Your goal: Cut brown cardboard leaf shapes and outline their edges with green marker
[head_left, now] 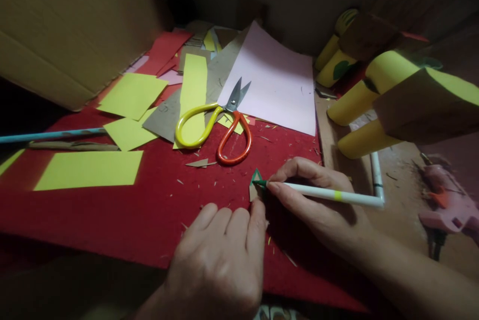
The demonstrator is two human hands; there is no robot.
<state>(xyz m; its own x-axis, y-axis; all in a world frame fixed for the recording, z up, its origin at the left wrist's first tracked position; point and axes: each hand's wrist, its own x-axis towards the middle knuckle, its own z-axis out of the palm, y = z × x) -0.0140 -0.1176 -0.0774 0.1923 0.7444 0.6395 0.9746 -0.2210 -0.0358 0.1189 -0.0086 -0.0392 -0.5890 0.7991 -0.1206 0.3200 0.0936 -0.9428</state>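
Note:
My right hand (318, 195) pinches a white-barrelled green marker (314, 191), its tip touching a small pointed piece of cardboard (255, 193). Green ink lines the upper, pointed end of that piece. My left hand (220, 255) has its fingers curled, and its index fingertip presses the lower end of the cardboard down on the red cloth (149, 220). Just beyond my hands, scissors (232, 105) lie with blades slightly apart, one handle yellow and the other red. A small cardboard scrap (198, 163) rests beside them.
Yellow paper pieces (90, 169), a pink sheet (277, 80) and red paper (164, 51) lie around the scissors. At right stand yellow paper tubes joined to cardboard (419, 105), near a pink glue gun (449, 200). A large cardboard panel (71, 26) rises at left, near a blue stick (52, 135).

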